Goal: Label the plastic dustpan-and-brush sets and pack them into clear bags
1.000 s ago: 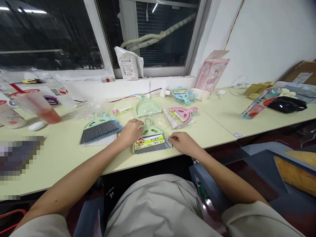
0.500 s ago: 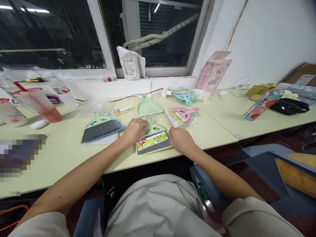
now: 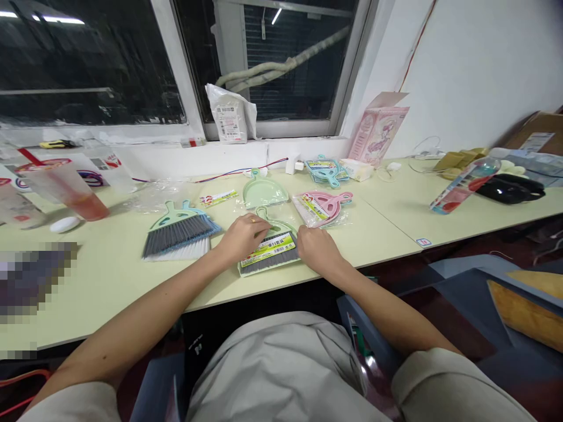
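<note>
Both our hands rest at mid-frame on the green plastic brush-and-dustpan set with a yellow label (image 3: 270,251), flat on the pale worktop (image 3: 109,275): left hand (image 3: 241,235) gripping its left edge, right hand (image 3: 317,251) its right.

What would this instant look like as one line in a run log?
left hand: on green brush-and-dustpan set | right hand: at its right edge | set: flat on table | nearby: loose brushes, green dustpan, pink bagged set

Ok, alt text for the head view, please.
Both hands rest on a green brush and dustpan set at the table edge: left hand on its handle side, right hand on its right edge. Loose brushes lie left.
</note>
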`<state>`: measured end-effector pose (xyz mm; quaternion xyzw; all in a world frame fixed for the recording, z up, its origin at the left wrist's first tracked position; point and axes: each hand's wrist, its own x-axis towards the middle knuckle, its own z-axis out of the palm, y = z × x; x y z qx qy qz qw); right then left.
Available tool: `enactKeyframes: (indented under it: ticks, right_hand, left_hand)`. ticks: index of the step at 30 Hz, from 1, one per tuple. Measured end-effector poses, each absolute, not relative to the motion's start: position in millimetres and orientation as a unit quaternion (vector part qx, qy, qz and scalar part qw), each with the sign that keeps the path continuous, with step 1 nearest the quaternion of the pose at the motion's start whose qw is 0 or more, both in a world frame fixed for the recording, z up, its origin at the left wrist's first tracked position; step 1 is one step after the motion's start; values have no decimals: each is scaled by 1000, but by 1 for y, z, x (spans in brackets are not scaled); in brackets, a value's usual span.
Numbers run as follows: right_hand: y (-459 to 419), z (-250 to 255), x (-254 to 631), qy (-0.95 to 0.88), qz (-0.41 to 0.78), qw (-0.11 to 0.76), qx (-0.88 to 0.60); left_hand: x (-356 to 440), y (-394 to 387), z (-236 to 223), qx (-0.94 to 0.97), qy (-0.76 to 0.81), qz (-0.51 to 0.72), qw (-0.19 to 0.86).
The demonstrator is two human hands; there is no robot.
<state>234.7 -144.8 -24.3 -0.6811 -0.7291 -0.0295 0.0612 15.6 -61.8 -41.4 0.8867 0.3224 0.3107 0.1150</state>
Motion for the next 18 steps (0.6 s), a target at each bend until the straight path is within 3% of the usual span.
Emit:
enactKeyframes:
  ticks: [3,7,13,18]
  right_hand:
    - [-142,-25,235,-724,-32,78,-684]
    - [-136,-33,241,-715,-21,99,-691]
    - [-127,-45,257,-690,-20,138,-710]
    - [-122,-50,262,-687,-18,166,-707]
  left_hand:
    - [17,-65,-41,911,295,281,57]
    - [17,-68,-42,898,328,287,57]
    - [10,-63,-34,771,466,432,50]
    - [1,-45,-28,651,586,447,183]
